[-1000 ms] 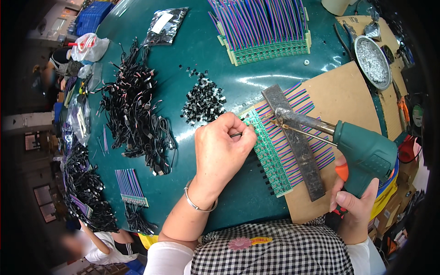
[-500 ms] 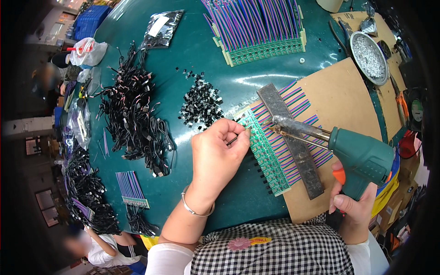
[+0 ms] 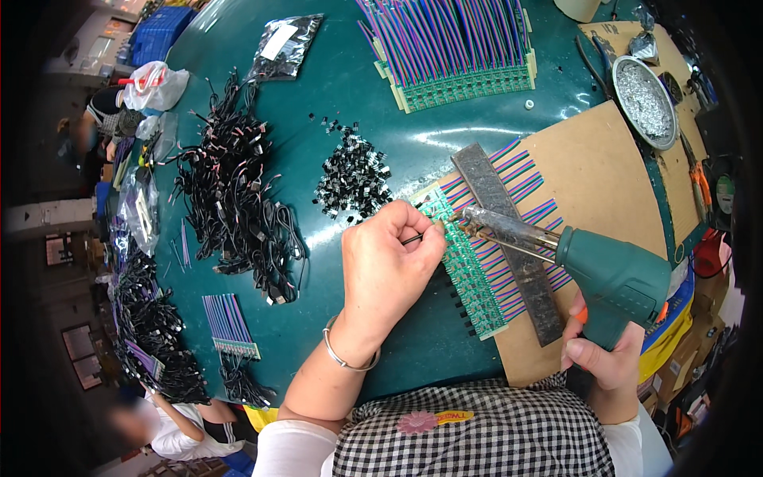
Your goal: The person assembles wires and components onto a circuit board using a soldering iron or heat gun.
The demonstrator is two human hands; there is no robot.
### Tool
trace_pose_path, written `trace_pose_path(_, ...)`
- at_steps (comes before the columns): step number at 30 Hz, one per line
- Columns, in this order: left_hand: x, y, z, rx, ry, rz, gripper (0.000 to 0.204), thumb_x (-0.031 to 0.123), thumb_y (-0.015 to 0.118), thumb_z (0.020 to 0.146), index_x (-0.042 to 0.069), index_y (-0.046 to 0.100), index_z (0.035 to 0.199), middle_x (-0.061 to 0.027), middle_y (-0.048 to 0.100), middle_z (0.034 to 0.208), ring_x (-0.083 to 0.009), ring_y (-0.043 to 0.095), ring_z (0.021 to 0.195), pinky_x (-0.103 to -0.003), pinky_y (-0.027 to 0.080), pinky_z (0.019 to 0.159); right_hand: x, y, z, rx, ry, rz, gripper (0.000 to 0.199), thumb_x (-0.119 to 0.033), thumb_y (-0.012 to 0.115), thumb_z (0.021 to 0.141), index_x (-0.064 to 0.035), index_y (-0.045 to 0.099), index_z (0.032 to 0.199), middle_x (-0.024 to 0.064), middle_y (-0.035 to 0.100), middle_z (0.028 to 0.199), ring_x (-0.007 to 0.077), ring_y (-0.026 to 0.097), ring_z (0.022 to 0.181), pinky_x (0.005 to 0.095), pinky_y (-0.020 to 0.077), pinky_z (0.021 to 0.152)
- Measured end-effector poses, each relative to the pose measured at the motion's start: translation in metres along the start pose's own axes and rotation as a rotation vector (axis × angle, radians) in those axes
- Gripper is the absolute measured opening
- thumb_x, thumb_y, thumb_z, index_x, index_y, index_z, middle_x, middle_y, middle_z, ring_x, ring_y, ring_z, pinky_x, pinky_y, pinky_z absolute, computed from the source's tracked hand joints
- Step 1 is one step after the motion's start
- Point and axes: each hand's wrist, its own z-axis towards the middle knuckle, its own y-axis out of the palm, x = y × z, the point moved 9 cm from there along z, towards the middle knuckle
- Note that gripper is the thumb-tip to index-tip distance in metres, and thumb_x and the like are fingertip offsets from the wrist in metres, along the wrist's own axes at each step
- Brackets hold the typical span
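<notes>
My right hand [image 3: 606, 359] grips the handle of a green soldering gun [image 3: 612, 274] with an orange trigger. Its sooty metal nose points left, with the tip close to the fingertips of my left hand [image 3: 385, 258]. Those left fingers are pinched on a thin black piece [image 3: 412, 238], mostly hidden by them, at the edge of a green circuit board strip [image 3: 474, 298]. Small black parts line the strip's lower left edge. From its right side run multicoloured wires [image 3: 524, 184], with a dark flat metal bar [image 3: 520, 262] lying across them.
Brown cardboard [image 3: 612, 183] lies beneath the wires. Left of the board are a heap of small black connectors [image 3: 350, 175] and a pile of black cables [image 3: 230, 183]. More wired boards [image 3: 469, 86] lie at the back, near a bowl of silvery bits [image 3: 642, 99]. Another person sits lower left.
The soldering gun has moved slightly left, bringing its tip nearer my left fingertips. My left hand has shifted a little to the right, still pinching the black piece.
</notes>
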Motion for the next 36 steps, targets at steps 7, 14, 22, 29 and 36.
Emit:
trace_pose_path(7, -0.004, -0.001, 0.001, 0.023, -0.027, -0.035, 0.009, 0.006, 0.064, 0.069, 0.0, 0.058, 0.065, -0.0036, 0.053, 0.048, -0.0048, 0.049, 0.044, -0.021, 0.04, 0.045, 0.012, -0.007, -0.001, -0.038, 0.015, -0.118, 0.049, -0.006, 0.07, 0.065, 0.0072, 0.042, 0.103, 0.012, 0.05, 0.085, 0.016, 0.054, 0.051, 0.0241, 0.0467, 0.041)
trace_pose_path(14, -0.005, 0.001, 0.002, -0.028, -0.042, -0.057, 0.012, 0.003, 0.065, 0.073, -0.001, 0.056, 0.066, 0.003, 0.054, 0.055, 0.0009, 0.043, 0.05, -0.016, 0.034, 0.045, -0.009, -0.01, 0.003, 0.154, -0.078, 0.016, 0.06, -0.01, 0.071, 0.062, 0.0106, 0.039, 0.108, 0.0173, 0.05, 0.095, 0.015, 0.054, 0.049, 0.0232, 0.045, 0.036)
trace_pose_path(22, -0.002, 0.003, 0.002, -0.044, -0.056, -0.015, 0.011, 0.003, 0.064, 0.074, -0.002, 0.057, 0.067, 0.0027, 0.055, 0.055, 0.001, 0.043, 0.051, -0.016, 0.034, 0.045, -0.005, -0.01, 0.0, 0.151, -0.055, -0.017, 0.065, -0.012, 0.072, 0.061, 0.0115, 0.038, 0.111, 0.0194, 0.048, 0.105, 0.015, 0.054, 0.049, 0.0232, 0.0456, 0.036)
trace_pose_path(29, 0.003, -0.018, -0.008, 0.001, 0.071, 0.006, 0.006, 0.002, 0.065, 0.075, -0.002, 0.06, 0.075, 0.0, 0.059, 0.06, -0.0016, 0.048, 0.053, -0.018, 0.038, 0.047, -0.014, -0.016, 0.0, 0.188, -0.153, 0.02, 0.068, -0.007, 0.07, 0.061, 0.0095, 0.035, 0.117, 0.0208, 0.048, 0.106, 0.0154, 0.054, 0.052, 0.0238, 0.0469, 0.039)
trace_pose_path(36, -0.011, -0.044, -0.046, -0.116, 0.089, 0.118, 0.028, 0.001, 0.071, 0.071, -0.001, 0.058, 0.096, -0.0056, 0.063, 0.074, -0.0079, 0.058, 0.064, -0.022, 0.047, 0.059, -0.019, -0.04, -0.004, 0.107, -0.211, -0.053, 0.071, -0.007, 0.067, 0.064, 0.011, 0.028, 0.12, 0.0219, 0.041, 0.115, 0.0148, 0.054, 0.053, 0.0229, 0.0458, 0.035)
